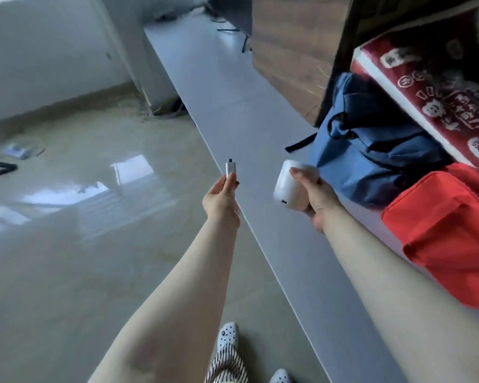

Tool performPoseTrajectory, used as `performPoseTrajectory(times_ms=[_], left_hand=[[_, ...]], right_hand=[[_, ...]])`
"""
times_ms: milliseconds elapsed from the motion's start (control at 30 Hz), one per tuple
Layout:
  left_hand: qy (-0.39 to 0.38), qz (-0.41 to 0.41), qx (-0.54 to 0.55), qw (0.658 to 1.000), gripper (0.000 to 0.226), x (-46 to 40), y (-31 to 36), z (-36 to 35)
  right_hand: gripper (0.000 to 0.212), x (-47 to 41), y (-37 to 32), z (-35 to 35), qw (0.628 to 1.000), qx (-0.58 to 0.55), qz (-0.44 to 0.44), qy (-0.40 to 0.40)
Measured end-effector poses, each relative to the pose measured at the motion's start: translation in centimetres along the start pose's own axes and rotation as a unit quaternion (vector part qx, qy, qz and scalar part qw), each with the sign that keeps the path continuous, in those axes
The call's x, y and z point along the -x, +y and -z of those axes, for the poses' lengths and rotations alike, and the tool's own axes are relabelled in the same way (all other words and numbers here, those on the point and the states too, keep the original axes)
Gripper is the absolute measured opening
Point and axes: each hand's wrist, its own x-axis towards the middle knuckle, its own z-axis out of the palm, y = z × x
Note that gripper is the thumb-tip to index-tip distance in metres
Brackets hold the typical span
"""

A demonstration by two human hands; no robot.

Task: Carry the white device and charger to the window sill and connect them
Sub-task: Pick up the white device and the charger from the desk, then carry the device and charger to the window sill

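My right hand (pixel 314 196) grips a white rounded device (pixel 291 185), with a small port showing on its lower side. My left hand (pixel 221 196) pinches a small silver charger plug (pixel 229 168) between the fingertips, its dark tip pointing up. Both are held out above the front edge of a long pale grey sill (pixel 233 106) that runs from near right to far left. The plug and the device are apart, roughly a hand's width between them. No cable is visible.
A blue backpack (pixel 371 145), a red bag (pixel 448 230) and a red patterned box (pixel 437 95) sit on the sill at right. A dark object with cables (pixel 233 23) stands at its far end. Glossy floor (pixel 80 217) lies to the left; my feet (pixel 227 334) are below.
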Motion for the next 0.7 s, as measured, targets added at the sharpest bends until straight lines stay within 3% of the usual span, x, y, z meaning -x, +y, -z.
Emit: performPoseTrajectory(times_ms=[267, 500, 700], left_hand=[[0.053, -0.052, 0.072, 0.995, 0.04, -6.0, 9.6, 7.1], [0.089, -0.067, 0.095, 0.989, 0.043, -12.2, 16.1, 13.7], [0.132, -0.059, 0.096, 0.985, 0.041, -17.1, 20.9, 19.0]], right_hand=[[0.055, -3.1, -2.0, -15.8, 0.993, 0.05, -0.02, -0.105], [0.063, -4.8, -2.2, -28.1, 0.986, 0.096, -0.031, -0.134], [0.057, -6.3, -1.3, -37.3, 0.981, 0.113, -0.043, -0.151]])
